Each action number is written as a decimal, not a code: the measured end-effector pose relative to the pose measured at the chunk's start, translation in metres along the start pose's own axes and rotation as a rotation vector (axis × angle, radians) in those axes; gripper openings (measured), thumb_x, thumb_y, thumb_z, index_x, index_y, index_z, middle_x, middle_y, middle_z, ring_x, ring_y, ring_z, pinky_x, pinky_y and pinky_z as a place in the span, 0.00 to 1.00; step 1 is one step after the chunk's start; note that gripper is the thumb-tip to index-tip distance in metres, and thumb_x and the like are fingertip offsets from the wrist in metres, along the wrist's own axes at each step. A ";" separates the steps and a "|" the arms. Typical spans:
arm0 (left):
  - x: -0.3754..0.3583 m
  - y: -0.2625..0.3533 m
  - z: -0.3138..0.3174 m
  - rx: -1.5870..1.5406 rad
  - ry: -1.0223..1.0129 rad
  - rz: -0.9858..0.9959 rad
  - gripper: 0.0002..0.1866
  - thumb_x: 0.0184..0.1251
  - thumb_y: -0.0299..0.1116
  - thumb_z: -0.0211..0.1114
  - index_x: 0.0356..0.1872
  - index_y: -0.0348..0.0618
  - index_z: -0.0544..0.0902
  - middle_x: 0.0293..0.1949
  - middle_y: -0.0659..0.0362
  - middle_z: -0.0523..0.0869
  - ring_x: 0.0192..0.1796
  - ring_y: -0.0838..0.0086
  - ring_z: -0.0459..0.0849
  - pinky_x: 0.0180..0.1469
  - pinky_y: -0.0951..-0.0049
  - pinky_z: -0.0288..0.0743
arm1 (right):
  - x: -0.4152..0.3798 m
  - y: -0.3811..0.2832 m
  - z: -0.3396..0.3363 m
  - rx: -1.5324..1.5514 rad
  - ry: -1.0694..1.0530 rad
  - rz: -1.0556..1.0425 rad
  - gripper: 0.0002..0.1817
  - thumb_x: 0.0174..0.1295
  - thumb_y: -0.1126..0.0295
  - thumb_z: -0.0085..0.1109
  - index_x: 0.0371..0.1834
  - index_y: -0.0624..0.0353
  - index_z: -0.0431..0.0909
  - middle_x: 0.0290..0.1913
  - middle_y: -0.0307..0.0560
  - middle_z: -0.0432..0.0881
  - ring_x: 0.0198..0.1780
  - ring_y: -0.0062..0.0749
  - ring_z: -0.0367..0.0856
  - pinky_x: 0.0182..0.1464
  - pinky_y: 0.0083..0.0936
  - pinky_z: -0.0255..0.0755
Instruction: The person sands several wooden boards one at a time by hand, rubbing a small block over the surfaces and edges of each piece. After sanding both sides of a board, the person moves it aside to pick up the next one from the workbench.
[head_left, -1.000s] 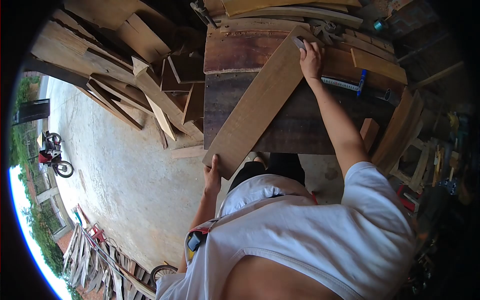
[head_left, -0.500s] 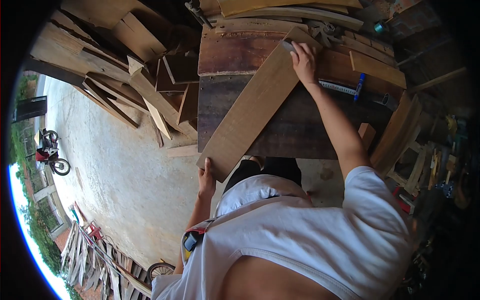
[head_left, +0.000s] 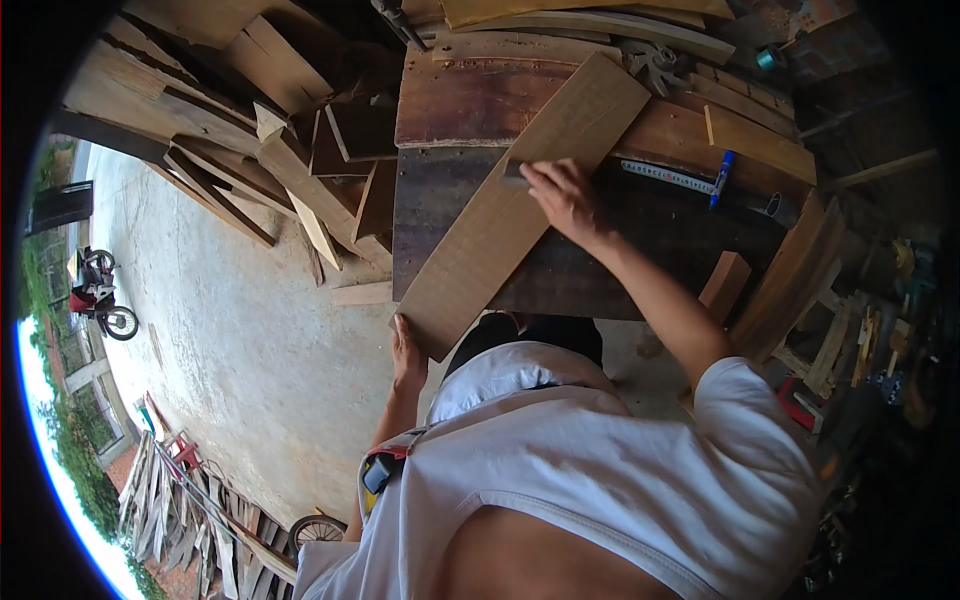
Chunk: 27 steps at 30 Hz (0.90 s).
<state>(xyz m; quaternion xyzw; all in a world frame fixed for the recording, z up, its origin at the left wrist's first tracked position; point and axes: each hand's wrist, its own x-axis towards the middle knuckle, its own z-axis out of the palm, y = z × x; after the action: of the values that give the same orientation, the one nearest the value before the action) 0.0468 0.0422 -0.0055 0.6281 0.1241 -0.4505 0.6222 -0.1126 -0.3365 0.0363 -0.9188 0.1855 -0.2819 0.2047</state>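
Observation:
A long flat brown board [head_left: 525,205] lies diagonally across the dark wooden workbench [head_left: 440,190], its near end sticking out past the front edge. At that near end my left hand [head_left: 408,352] is closed on the board's corner. My right hand [head_left: 565,200] is closed around a small dark block [head_left: 515,172], which rests on the board's upper face around its middle. To the right of the board lie a steel ruler [head_left: 668,177] and a blue marker [head_left: 721,178].
Scrap boards [head_left: 290,150] are piled left of the bench. Wood pieces [head_left: 760,140] and a metal tube [head_left: 773,205] lie on its right side. A motorbike [head_left: 98,295] stands far left, and slats [head_left: 185,520] are heaped at the lower left.
My right hand has moved with the small block from the board's far end down toward its middle. My left hand stays at the near end.

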 end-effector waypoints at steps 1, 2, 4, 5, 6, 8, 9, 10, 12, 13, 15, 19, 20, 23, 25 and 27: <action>-0.001 -0.002 -0.001 0.006 0.016 -0.009 0.33 0.83 0.60 0.49 0.72 0.41 0.68 0.67 0.55 0.76 0.67 0.65 0.76 0.70 0.58 0.71 | 0.016 0.042 -0.017 -0.127 0.140 0.099 0.20 0.66 0.72 0.66 0.61 0.60 0.81 0.51 0.49 0.81 0.52 0.49 0.77 0.57 0.37 0.74; 0.000 -0.003 -0.004 -0.015 -0.037 -0.020 0.34 0.83 0.60 0.49 0.72 0.41 0.68 0.68 0.55 0.76 0.68 0.65 0.75 0.70 0.58 0.70 | 0.026 0.085 -0.030 -0.283 0.262 0.211 0.18 0.68 0.71 0.64 0.61 0.59 0.81 0.51 0.51 0.81 0.52 0.53 0.78 0.56 0.40 0.74; 0.003 -0.001 -0.009 -0.061 -0.142 -0.031 0.33 0.83 0.59 0.49 0.73 0.42 0.67 0.70 0.54 0.74 0.71 0.64 0.73 0.72 0.57 0.69 | 0.026 0.139 -0.035 -0.368 0.426 0.314 0.16 0.67 0.72 0.63 0.58 0.59 0.81 0.51 0.50 0.80 0.51 0.54 0.77 0.54 0.45 0.73; 0.002 -0.002 -0.011 -0.054 -0.140 -0.026 0.33 0.83 0.59 0.49 0.73 0.42 0.67 0.70 0.54 0.74 0.71 0.64 0.73 0.72 0.57 0.69 | 0.029 0.138 -0.039 -0.418 0.433 0.336 0.16 0.67 0.72 0.63 0.58 0.59 0.81 0.51 0.51 0.80 0.51 0.54 0.77 0.54 0.46 0.72; 0.005 -0.002 -0.010 -0.100 -0.136 -0.028 0.33 0.84 0.58 0.48 0.74 0.42 0.66 0.71 0.54 0.74 0.71 0.64 0.73 0.73 0.57 0.68 | 0.022 0.115 -0.029 -0.350 0.429 0.379 0.17 0.68 0.70 0.63 0.59 0.59 0.81 0.51 0.51 0.81 0.53 0.54 0.79 0.56 0.45 0.72; 0.007 -0.004 -0.007 -0.184 -0.163 -0.032 0.33 0.85 0.57 0.47 0.76 0.42 0.64 0.72 0.54 0.73 0.72 0.63 0.73 0.75 0.57 0.66 | -0.005 0.029 -0.001 -0.247 0.352 0.309 0.19 0.66 0.72 0.65 0.60 0.58 0.82 0.51 0.50 0.80 0.52 0.53 0.77 0.56 0.45 0.72; 0.007 -0.001 -0.005 -0.194 -0.165 -0.035 0.33 0.85 0.57 0.47 0.76 0.42 0.64 0.72 0.54 0.73 0.72 0.63 0.73 0.75 0.57 0.66 | -0.026 -0.022 0.013 -0.113 0.251 0.232 0.21 0.64 0.73 0.67 0.61 0.58 0.82 0.52 0.48 0.81 0.52 0.51 0.77 0.57 0.43 0.73; 0.005 0.003 -0.003 -0.187 -0.186 -0.064 0.33 0.85 0.57 0.46 0.77 0.42 0.64 0.73 0.54 0.72 0.74 0.63 0.72 0.76 0.57 0.64 | -0.045 -0.070 0.023 0.025 0.095 0.144 0.22 0.62 0.75 0.68 0.62 0.59 0.82 0.53 0.46 0.80 0.53 0.47 0.77 0.58 0.40 0.74; 0.002 0.002 -0.003 -0.182 -0.209 -0.090 0.33 0.85 0.57 0.46 0.77 0.43 0.63 0.74 0.54 0.71 0.75 0.63 0.70 0.77 0.56 0.63 | -0.088 -0.129 0.053 0.182 -0.180 -0.139 0.22 0.61 0.74 0.64 0.61 0.58 0.83 0.54 0.43 0.80 0.54 0.40 0.78 0.62 0.36 0.74; 0.005 0.002 -0.003 -0.190 -0.275 -0.084 0.34 0.84 0.58 0.46 0.78 0.43 0.63 0.75 0.54 0.69 0.76 0.63 0.69 0.77 0.56 0.62 | -0.092 -0.144 0.054 0.258 -0.288 -0.278 0.22 0.61 0.73 0.63 0.60 0.59 0.83 0.54 0.43 0.80 0.53 0.39 0.78 0.63 0.35 0.75; 0.006 0.006 -0.006 -0.188 -0.334 -0.073 0.35 0.84 0.59 0.46 0.78 0.43 0.62 0.76 0.54 0.68 0.77 0.63 0.67 0.78 0.56 0.61 | -0.077 -0.128 0.046 0.235 -0.264 -0.287 0.21 0.61 0.73 0.64 0.59 0.61 0.83 0.53 0.42 0.80 0.53 0.38 0.78 0.62 0.35 0.74; -0.002 0.000 0.000 -0.152 -0.210 -0.099 0.42 0.79 0.67 0.48 0.80 0.47 0.59 0.79 0.53 0.65 0.78 0.61 0.66 0.78 0.54 0.60 | -0.004 0.009 0.016 -0.120 0.258 0.107 0.20 0.66 0.71 0.65 0.61 0.58 0.80 0.51 0.49 0.81 0.51 0.51 0.78 0.55 0.43 0.71; -0.001 0.000 0.000 -0.156 -0.198 -0.076 0.43 0.78 0.69 0.48 0.81 0.47 0.58 0.79 0.53 0.64 0.78 0.59 0.66 0.78 0.54 0.59 | 0.009 0.043 0.007 -0.220 0.359 0.250 0.18 0.67 0.69 0.63 0.60 0.57 0.81 0.50 0.49 0.81 0.50 0.52 0.79 0.54 0.45 0.70; -0.018 0.007 -0.001 0.057 0.052 -0.081 0.43 0.78 0.69 0.47 0.82 0.51 0.56 0.79 0.52 0.63 0.76 0.57 0.68 0.76 0.53 0.62 | 0.022 0.050 0.016 -0.405 0.438 0.350 0.18 0.66 0.72 0.63 0.59 0.59 0.79 0.48 0.50 0.78 0.51 0.55 0.76 0.52 0.47 0.72; -0.023 0.005 -0.016 0.133 0.015 -0.036 0.39 0.81 0.65 0.46 0.83 0.53 0.54 0.76 0.50 0.67 0.71 0.58 0.72 0.71 0.54 0.67 | 0.003 -0.032 0.049 -0.180 0.295 0.233 0.20 0.64 0.73 0.65 0.60 0.60 0.79 0.50 0.50 0.78 0.49 0.52 0.74 0.54 0.45 0.72; -0.028 -0.007 -0.031 0.394 0.052 0.244 0.35 0.84 0.60 0.45 0.83 0.55 0.53 0.71 0.48 0.71 0.63 0.62 0.76 0.65 0.56 0.72 | -0.034 -0.125 0.086 0.083 0.088 0.030 0.20 0.62 0.73 0.67 0.59 0.58 0.81 0.50 0.46 0.79 0.51 0.45 0.77 0.57 0.39 0.75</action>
<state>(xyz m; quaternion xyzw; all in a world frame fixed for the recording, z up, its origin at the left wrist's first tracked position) 0.0389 0.0824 0.0044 0.7593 -0.0272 -0.3710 0.5339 -0.0595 -0.1922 0.0166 -0.8933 0.1964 -0.3264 0.2387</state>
